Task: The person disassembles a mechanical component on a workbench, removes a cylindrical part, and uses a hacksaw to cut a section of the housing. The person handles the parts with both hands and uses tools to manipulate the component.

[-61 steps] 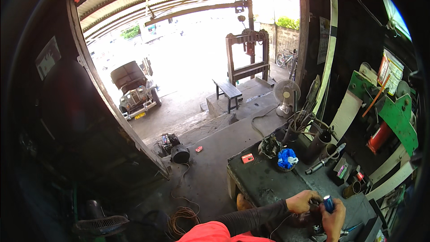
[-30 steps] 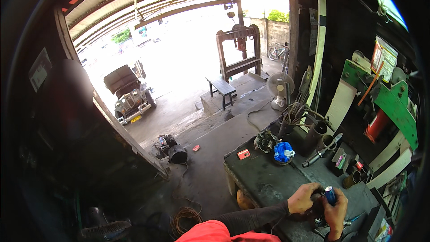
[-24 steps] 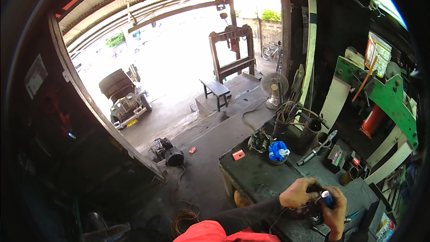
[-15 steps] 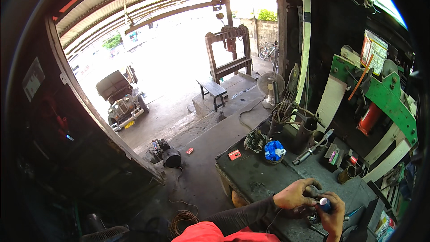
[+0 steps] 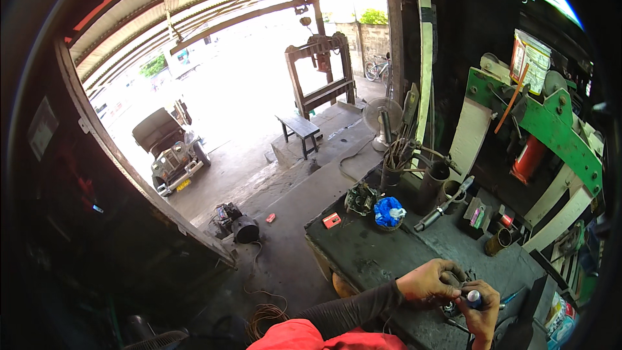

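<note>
Over the near right part of the dark workbench [image 5: 395,253], both my hands are close together. My right hand [image 5: 483,314] is closed round a blue handle [image 5: 473,297] with a pale round end that points up at me; the handle's far end is hidden. My left hand [image 5: 427,282], its forearm in a dark sleeve, has its fingers curled against a small dark part that I cannot make out, right beside the handle. Under the hands, bits of metal show on the bench, mostly covered. A blue tool [image 5: 513,298] lies just right of my right hand.
Farther back on the bench stand a bowl with a blue plastic bag [image 5: 389,212], a red box [image 5: 332,220], a greasy mechanical part [image 5: 361,199], metal cylinders [image 5: 435,178] and a short pipe [image 5: 498,242]. A green-and-white press frame [image 5: 564,136] rises at the right. A fan [image 5: 382,116] stands beyond.
The whole view has shifted slightly, so the background sits farther left. My hands stay together at nearly the same place, and the blue handle has turned or tipped a little in my right hand.
</note>
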Demonstrator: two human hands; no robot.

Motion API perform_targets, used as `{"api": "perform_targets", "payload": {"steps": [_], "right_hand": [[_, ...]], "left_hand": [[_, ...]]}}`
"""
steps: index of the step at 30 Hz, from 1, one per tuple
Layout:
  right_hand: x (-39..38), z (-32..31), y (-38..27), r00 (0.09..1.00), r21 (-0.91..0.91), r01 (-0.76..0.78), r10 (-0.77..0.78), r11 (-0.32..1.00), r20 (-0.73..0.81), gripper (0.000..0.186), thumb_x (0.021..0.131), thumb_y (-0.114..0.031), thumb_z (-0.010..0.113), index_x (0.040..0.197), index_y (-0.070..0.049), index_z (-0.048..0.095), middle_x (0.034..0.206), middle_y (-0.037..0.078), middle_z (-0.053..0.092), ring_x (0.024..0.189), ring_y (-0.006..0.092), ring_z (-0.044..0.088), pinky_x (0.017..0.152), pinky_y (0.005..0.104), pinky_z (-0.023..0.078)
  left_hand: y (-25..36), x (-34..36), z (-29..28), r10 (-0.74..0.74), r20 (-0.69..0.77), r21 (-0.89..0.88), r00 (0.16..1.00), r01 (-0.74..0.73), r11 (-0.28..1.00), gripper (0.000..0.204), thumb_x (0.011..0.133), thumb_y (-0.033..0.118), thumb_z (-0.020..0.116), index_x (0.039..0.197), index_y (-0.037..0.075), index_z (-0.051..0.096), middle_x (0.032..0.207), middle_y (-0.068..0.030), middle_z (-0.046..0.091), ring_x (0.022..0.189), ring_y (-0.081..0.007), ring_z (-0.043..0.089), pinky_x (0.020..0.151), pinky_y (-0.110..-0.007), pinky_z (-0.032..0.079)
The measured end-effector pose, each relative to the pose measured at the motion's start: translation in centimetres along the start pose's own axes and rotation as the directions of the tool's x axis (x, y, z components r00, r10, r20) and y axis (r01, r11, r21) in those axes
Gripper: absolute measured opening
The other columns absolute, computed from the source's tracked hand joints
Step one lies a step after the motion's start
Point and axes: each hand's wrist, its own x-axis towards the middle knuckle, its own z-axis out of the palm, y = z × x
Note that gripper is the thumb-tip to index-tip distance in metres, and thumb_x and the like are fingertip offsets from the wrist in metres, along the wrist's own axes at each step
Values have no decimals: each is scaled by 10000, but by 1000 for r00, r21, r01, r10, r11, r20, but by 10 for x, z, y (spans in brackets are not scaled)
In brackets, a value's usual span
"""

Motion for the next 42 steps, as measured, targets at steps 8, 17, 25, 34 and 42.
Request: {"api": "perform_targets", "payload": {"steps": [8, 17, 25, 34, 42], "right_hand": [[-8, -22, 44, 980, -15, -185, 183, 983, -79, 173, 758, -55, 828, 852, 15, 700, 798, 110, 673, 760, 231, 656, 707, 356, 498], [-16, -61, 242, 877, -691, -475, 356, 546, -322, 205, 767, -118, 809, 884, 16, 708, 905, 233, 705, 849, 455, 681, 742, 529, 522], [-36, -46, 295, 798, -747, -535, 528, 394, -292, 270, 800, -139, 761, 1031, 0, 755, 1057, 282, 726, 1003, 473, 698, 888, 544, 551], [-14, -88, 204, 791, -17, -388, 323, 922, -519, 288, 939, -152, 742, 1156, 22, 668, 953, 117, 678, 835, 201, 663, 761, 352, 537], [17, -47, -22, 929, 782, 318, -10, 535, -371, 374, 1079, -404, 501, 938, -57, 501, 718, 54, 501, 499, 107, 407, 431, 253, 333]], "left_hand": [[-5, 14, 19, 202, -200, 389, 959, -111, 915, 336, 958, 167, 786, 1212, -12, 657, 971, -108, 752, 826, -108, 675, 714, -277, 543], [-41, 13, 4, 493, 45, 851, 869, -292, 437, 294, 890, 223, 791, 1133, 69, 733, 1310, -95, 647, 1212, -320, 578, 1059, -428, 473], [-56, 13, 6, 508, -23, 811, 861, -281, 513, 226, 898, 171, 766, 1093, 60, 736, 1336, -110, 635, 1251, -329, 566, 1079, -428, 469], [-38, 5, -14, 360, 205, 751, 910, -382, 539, 218, 866, 147, 784, 1068, 71, 749, 1512, -146, 517, 1383, -369, 479, 1172, -467, 378], [-42, 5, -11, 337, 237, 709, 911, -399, 581, 224, 812, 141, 815, 1018, 64, 773, 1525, -154, 503, 1410, -381, 439, 1189, -482, 351]]}}
